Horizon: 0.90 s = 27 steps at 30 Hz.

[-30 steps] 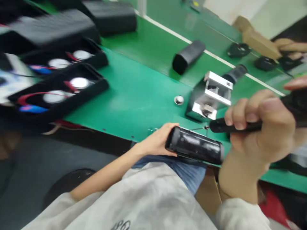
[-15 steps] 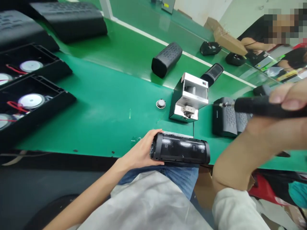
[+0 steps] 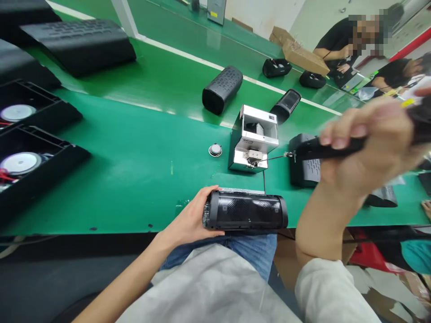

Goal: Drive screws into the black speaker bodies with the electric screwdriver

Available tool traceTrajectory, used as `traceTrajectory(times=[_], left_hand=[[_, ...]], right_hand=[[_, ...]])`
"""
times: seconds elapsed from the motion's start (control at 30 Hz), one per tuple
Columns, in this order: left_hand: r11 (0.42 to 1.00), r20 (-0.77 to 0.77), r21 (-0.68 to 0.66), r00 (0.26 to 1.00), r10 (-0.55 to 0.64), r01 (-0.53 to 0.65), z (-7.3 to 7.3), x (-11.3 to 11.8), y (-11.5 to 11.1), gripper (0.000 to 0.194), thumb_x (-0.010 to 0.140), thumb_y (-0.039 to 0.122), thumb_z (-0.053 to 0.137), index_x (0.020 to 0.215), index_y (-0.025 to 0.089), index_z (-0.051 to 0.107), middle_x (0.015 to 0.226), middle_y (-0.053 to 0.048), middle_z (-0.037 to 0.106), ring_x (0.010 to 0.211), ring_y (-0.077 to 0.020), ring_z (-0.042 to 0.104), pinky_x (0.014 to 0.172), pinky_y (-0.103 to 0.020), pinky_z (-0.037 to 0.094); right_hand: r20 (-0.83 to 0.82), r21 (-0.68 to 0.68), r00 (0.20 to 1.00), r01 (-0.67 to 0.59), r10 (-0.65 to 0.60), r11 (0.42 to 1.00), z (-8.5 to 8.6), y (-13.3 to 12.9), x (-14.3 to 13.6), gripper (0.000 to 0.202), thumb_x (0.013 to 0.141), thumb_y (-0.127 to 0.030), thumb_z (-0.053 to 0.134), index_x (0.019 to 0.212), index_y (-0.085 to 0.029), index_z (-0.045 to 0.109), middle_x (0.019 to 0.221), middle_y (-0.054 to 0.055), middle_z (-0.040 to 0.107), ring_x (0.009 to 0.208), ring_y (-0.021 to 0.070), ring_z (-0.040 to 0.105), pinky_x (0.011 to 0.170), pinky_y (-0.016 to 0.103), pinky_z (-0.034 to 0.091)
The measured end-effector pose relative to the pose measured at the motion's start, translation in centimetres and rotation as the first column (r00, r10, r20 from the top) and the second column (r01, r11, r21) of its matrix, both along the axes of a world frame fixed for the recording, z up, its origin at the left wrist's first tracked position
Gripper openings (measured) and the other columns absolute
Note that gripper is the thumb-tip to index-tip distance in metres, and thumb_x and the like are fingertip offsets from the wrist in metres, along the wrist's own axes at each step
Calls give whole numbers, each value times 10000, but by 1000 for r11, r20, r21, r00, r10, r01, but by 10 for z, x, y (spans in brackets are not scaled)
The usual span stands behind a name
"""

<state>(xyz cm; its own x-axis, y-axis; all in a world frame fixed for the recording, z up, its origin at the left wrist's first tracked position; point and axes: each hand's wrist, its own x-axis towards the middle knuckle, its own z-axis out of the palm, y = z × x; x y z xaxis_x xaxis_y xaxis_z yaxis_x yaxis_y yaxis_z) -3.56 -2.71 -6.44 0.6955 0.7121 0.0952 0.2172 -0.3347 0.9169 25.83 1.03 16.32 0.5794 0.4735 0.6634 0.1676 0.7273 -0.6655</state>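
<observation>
Room: workshop with long green benches. Near bench (image 3: 144,179) has a smooth green top; a pale rail crosses behind it. Across the far side, upper right, a co-worker in a black top (image 3: 332,42) sits near an open cardboard box (image 3: 305,58).

Left hand (image 3: 193,220): curved around the left end of a black cylindrical speaker (image 3: 249,211), thumb and fingers spread to the width of its body. The speaker lies lengthwise at the front edge of the bench, above the lap, perforated grille facing up; whether the bench bears any of its weight cannot be told.

Right hand (image 3: 367,139): raised, fingers closed around a black power screwdriver (image 3: 323,148), held roughly level. Its thin bit (image 3: 274,157) points left to the front outlet of a white-and-black screw feeder (image 3: 259,142). The tip appears to meet the outlet, though the hand is blurred and contact is too fine to confirm.

Around the feeder: a round silver component (image 3: 215,150) just to its left; a black slotted housing (image 3: 222,89) behind; a smaller black speaker (image 3: 286,105) behind right; a black patterned case (image 3: 296,168) to the right, partly covered by the screwdriver.

Far left: open black housings (image 3: 63,154) with white round drivers (image 3: 20,163) inside.
</observation>
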Motion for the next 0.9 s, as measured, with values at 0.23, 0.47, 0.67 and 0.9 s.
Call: traceTrajectory(times=[0.23,0.47,0.67,0.9], left_hand=[[1000,-1,-6,1000,0,0,0,2,0,1185,845,523,1065,1749,319,327,1746,-218,552,1611,-471,620,1348,-704,531],[1000,22,30,1000,2,-3,-4,3,0,1186,846,530,1065,1754,322,330,1736,-209,561,1599,-465,628,1338,-691,544],[1000,17,18,1000,1,-2,-3,4,0,1194,836,515,1069,1751,303,331,1748,-223,543,1605,-470,620,1341,-688,537],[1000,38,-18,999,-4,5,1,5,0,1159,834,536,1058,1745,314,378,1722,-209,577,1591,-482,621,1325,-714,536]], right_hand=[[188,-40,982,-29,36,999,-24,45,-10,240,876,-215,739,1053,-317,613,630,-133,480,452,133,425,481,332,402],[162,-104,987,10,7,994,-34,63,1,335,808,-290,751,1083,-326,562,604,-148,437,436,130,369,464,313,361],[93,-226,988,-101,125,969,-28,40,-9,333,783,-235,740,1088,-283,617,614,-148,482,455,116,426,477,297,394],[65,-144,986,-146,156,979,-9,9,-39,195,743,-235,750,901,-300,656,658,-100,312,442,92,329,411,288,297]])
